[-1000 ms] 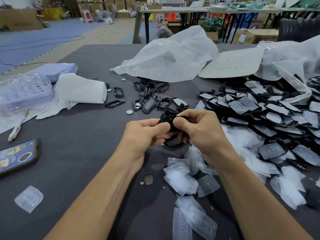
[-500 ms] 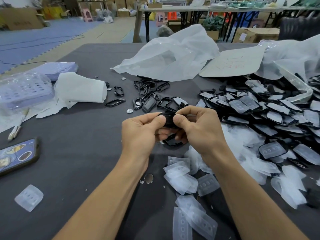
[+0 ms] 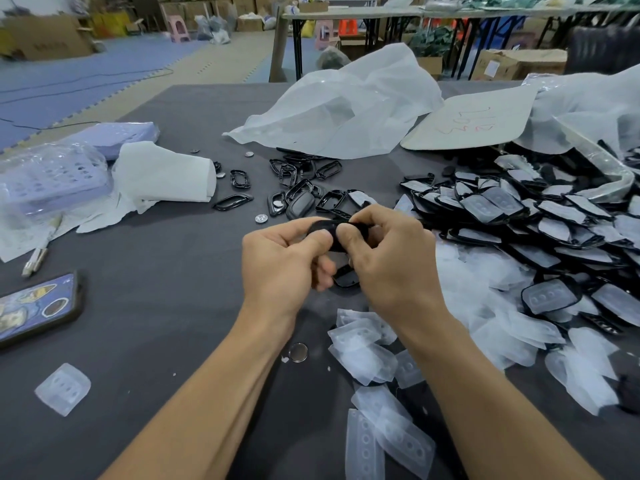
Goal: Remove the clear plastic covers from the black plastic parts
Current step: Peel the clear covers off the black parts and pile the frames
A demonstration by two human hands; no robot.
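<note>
Black part (image 3: 320, 226): dark plastic, oval, raised off the table, pinched along its near edge by both thumbs; impossible to tell whether a clear cover clings to it.
Left hand (image 3: 277, 265): fingers curled, thumb pad pressed on the part's left half, forefinger wrapped behind.
Right hand (image 3: 391, 258): curled likewise, thumb pressed on the part's right half, the two thumb tips nearly meeting.
Part against grip: at the top of both fists, thumbs in front, remaining fingers tucked underneath.
Second black piece (image 3: 346, 277): glossy, rounded, flat on the table directly below the held part, half hidden by knuckles.
Loose clear covers (image 3: 363, 355): translucent rounded rectangles with small round dimples, heaped nearer than the held part and slightly right of it.
Covered parts (image 3: 519, 209): black shells under cloudy film, piled deep to the right of the held part.
Bare black frames (image 3: 298, 181): thin shiny rings, scattered just beyond the held part.
Coin cells (image 3: 298, 352): silvery discs, one nearer than the held part between the forearms, another just beyond and left of it.
Table (image 3: 156, 289): dark grey, matte.
Phone (image 3: 34, 306): well left of the held part, patterned case.
Lone clear cover (image 3: 63, 389): far to the near left of the held part.
White plastic bag (image 3: 346, 109): crumpled, well beyond the held part.
</note>
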